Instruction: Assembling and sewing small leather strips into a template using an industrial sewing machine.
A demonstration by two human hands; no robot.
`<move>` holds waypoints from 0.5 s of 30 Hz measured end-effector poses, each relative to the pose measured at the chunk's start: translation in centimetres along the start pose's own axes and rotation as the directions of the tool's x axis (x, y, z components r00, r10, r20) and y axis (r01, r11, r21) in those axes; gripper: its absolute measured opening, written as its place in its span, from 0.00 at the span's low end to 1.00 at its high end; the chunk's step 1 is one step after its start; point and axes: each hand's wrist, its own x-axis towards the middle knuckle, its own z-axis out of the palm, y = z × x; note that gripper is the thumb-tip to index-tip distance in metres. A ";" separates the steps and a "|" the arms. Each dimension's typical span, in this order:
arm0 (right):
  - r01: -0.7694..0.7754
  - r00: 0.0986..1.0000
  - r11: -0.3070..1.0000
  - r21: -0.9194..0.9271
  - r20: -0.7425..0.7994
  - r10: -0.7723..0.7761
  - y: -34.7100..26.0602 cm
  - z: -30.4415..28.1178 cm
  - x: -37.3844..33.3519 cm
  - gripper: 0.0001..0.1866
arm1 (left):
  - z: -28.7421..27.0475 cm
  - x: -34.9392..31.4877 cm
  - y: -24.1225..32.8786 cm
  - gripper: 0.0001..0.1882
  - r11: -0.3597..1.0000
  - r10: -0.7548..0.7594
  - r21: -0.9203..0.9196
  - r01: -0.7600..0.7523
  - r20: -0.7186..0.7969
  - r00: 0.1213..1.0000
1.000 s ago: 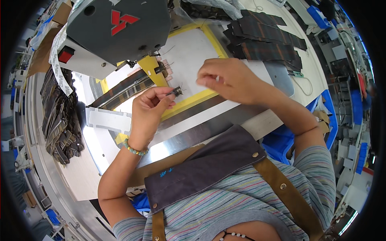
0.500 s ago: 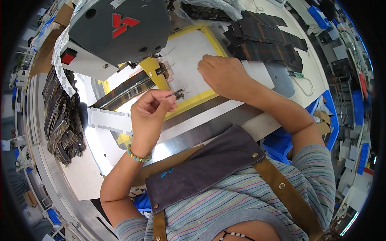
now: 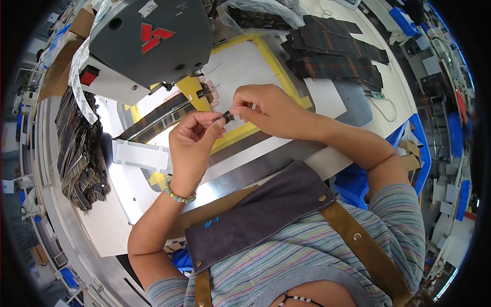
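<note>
Pinching small dark tab (image 3: 227,117) between left hand (image 3: 192,140) and right hand (image 3: 268,108), both grips closed, tab lying crosswise.

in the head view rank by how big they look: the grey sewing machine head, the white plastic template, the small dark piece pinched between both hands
1. grey sewing machine head, nearer the camera, so partly unsure
2. white plastic template
3. small dark piece, held by left hand and right hand

I note a short-sleeved grey shirt (image 3: 327,256) with thin multicoloured stripes, a dark apron bib (image 3: 255,215) on tan straps (image 3: 358,240) with metal rivets, and a green bead bracelet (image 3: 179,195) on the left wrist.
</note>
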 end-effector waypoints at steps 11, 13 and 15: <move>0.257 0.839 0.580 -0.773 -0.120 -0.531 4.7 -0.4 0.6 0.06 | 0.2 -1.1 -0.3 0.04 0.994 0.047 -0.094 -0.047 -0.005 0.999; 0.158 0.862 0.552 -0.818 -0.159 -0.482 5.9 -2.5 0.1 0.04 | -0.1 -1.4 0.4 0.03 0.988 0.070 -0.139 -0.073 -0.027 0.997; 0.175 0.916 0.731 -0.659 -0.163 -0.366 3.7 -4.2 -0.4 0.05 | -0.8 -0.9 0.0 0.03 0.988 0.034 -0.152 -0.042 -0.053 0.998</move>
